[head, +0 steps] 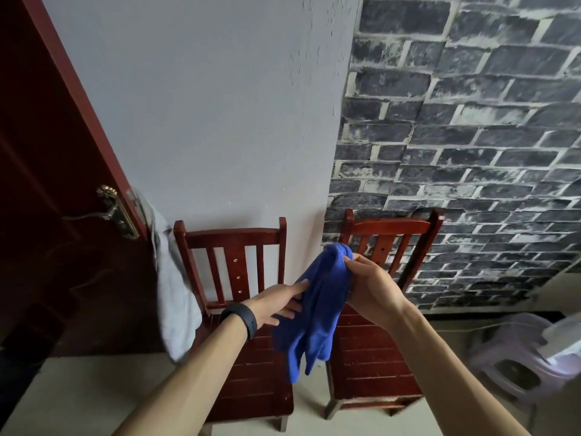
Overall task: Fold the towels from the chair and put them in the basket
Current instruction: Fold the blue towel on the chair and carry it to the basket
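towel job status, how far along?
Done: nothing visible; no folded towel or basket clearly in view. In hand: the right hand pinches the top of a blue towel, hanging unfolded; the left hand touches it with straight fingers. Left: fold it and put it in the basket. No other towel shows on the two chairs; a grey cloth hangs by the door.

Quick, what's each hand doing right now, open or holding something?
Left hand: open, straight fingers touching the blue towel.
Right hand: pinching the blue towel's top, holding it up.
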